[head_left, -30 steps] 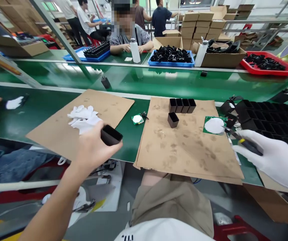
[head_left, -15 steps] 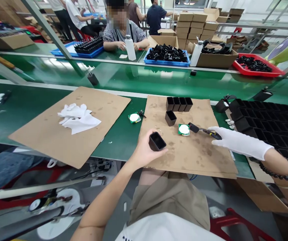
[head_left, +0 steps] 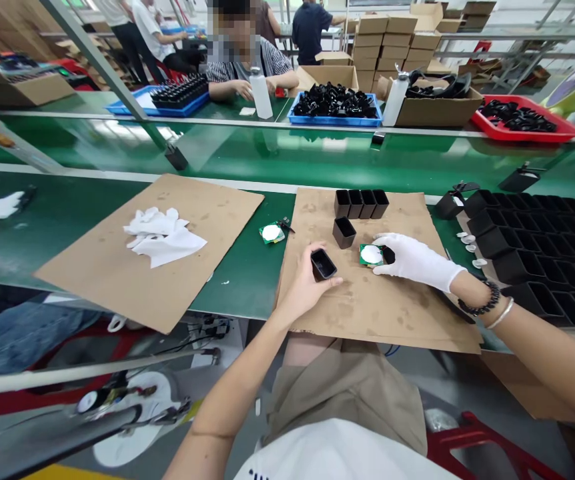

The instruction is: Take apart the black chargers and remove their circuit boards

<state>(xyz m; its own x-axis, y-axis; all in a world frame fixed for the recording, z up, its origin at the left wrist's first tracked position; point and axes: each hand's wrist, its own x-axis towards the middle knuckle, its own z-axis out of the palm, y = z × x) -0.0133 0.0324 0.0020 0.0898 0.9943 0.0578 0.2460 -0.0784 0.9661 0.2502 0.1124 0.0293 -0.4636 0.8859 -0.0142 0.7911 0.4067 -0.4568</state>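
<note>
My bare left hand [head_left: 303, 283] is closed around a small black open-topped plastic housing [head_left: 323, 264], held just above the right cardboard sheet [head_left: 382, 300]. My right hand [head_left: 412, 259] wears a white glove and pinches a small green circuit board with a white disc [head_left: 370, 254] together with a dark tool tip beside it. A single black housing [head_left: 343, 232] stands just behind, and a row of several more housings [head_left: 361, 203] stands at the sheet's far edge.
Another green board with a white disc [head_left: 271, 233] lies between the two cardboard sheets. White cloth [head_left: 163, 235] lies on the left sheet. Black trays of housings [head_left: 542, 253] fill the right. Across the green conveyor [head_left: 287, 157] a person sits by blue bins.
My left hand carried the black housing from the left over to the right cardboard sheet. My gloved right hand moved in leftward with the tool and now grips the green board.
</note>
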